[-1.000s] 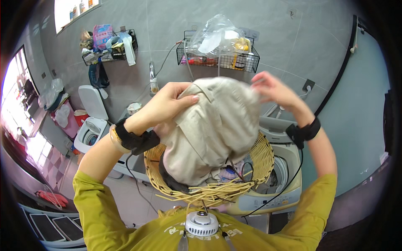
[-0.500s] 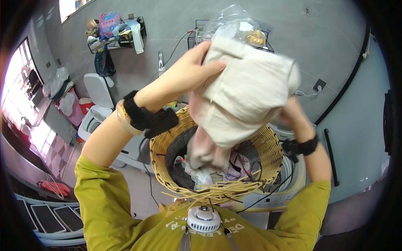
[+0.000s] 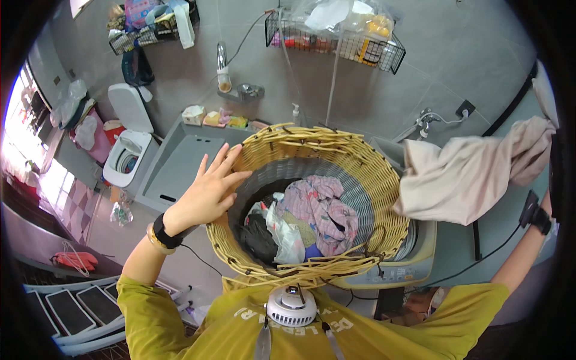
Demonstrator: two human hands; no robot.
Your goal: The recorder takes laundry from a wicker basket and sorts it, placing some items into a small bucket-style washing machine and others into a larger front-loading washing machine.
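Note:
My left hand is open, fingers spread, resting against the left rim of a yellow and grey wicker laundry basket. Inside it lie a pink patterned garment, a dark cloth and a white plastic bag. To the right of the basket a pale beige-pink garment stretches through the air toward the view's right edge. My right hand reaches that edge beside the garment's far end; its fingers are hidden in the dark rim.
Behind and below the basket stands a washing machine. At left are a grey sink and an open toilet. Wire racks and a tap are on the wall. A thin black cable runs to my right wrist.
The beige-pink garment has moved from above the basket to the far right, uncovering the clothes inside. My left hand has let go of it and come down to the basket rim.

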